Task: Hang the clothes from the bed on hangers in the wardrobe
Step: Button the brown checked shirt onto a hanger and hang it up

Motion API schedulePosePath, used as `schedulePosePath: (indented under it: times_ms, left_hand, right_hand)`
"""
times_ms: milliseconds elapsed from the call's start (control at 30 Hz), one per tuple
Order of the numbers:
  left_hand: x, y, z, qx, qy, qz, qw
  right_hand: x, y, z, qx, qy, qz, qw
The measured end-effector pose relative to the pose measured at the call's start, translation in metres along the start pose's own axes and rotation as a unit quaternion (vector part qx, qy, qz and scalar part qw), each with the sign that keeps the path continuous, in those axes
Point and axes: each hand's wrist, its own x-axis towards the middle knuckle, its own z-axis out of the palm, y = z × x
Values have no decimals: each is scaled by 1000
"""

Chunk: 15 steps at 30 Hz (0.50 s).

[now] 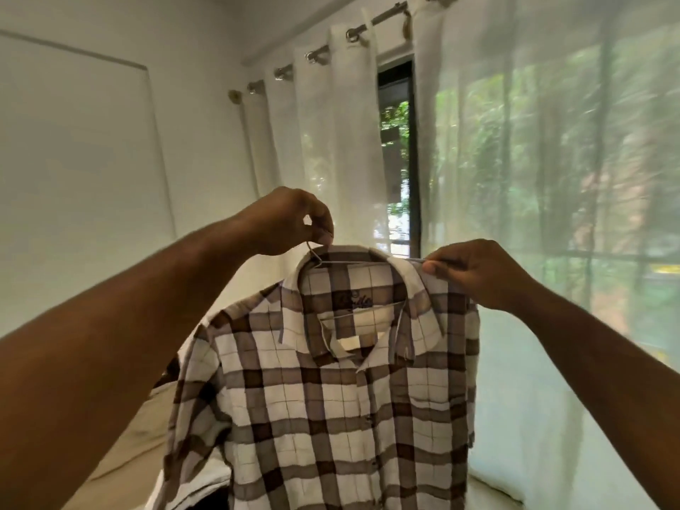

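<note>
A brown and white checked shirt hangs in front of me, held up at chest height. A thin metal wire hanger sits inside its collar. My left hand pinches the hanger's hook above the collar. My right hand pinches the shirt's right shoulder together with the end of the hanger wire. The shirt's lower part runs out of view at the bottom. The wardrobe is out of view.
Sheer white curtains on a metal rod cover a large window ahead and to the right. A white wall stands to the left. Part of the beige bed shows below left, behind the shirt.
</note>
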Motion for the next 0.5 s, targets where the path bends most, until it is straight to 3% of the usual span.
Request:
schedulePosePath:
  times_ms: [267,400,500]
  left_hand:
    - [88,108,69,-33,65,112,991]
    - [144,165,103,-64,27,178,981]
    - [185,211,135,-102,-39,213,971]
  right_hand:
    - [-104,56,-90,49,61,213,974]
    - [-143,95,-127,-6,112,265,958]
    - [-146,105,-159,-6,178,236,955]
